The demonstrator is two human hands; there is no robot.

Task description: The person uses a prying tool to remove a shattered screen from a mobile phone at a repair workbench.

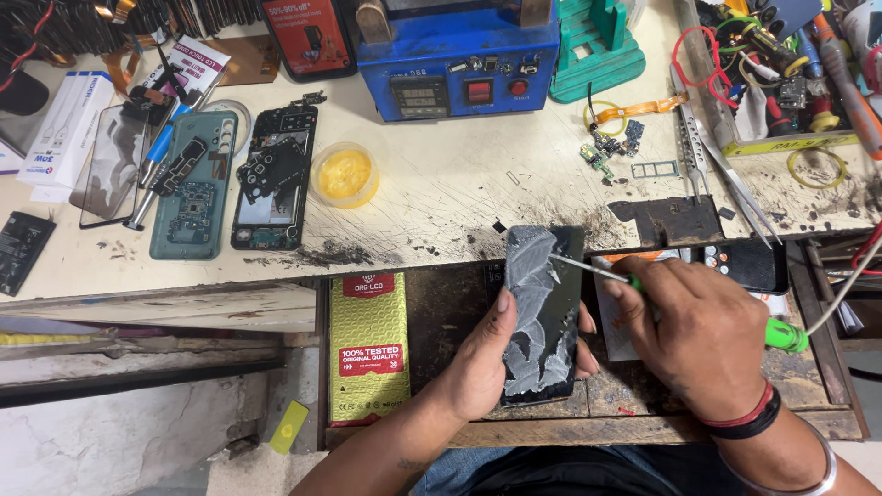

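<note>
My left hand (482, 354) grips a black phone (544, 312) by its edges, holding it upright over an open wooden drawer. The phone's face is covered with a torn, greyish film or residue. My right hand (703, 335) holds a green-handled screwdriver (785, 335). Its thin metal shaft (588, 267) points left, and the tip touches the phone's upper part. A red and black band sits on my right wrist.
On the scratched workbench lie two opened phones (230, 179), a yellow paste tub (344, 174), a blue heating machine (457, 57), tweezers (698, 147), small circuit parts (611, 147) and a tool tray (790, 73). A yellow-green box (369, 347) lies in the drawer.
</note>
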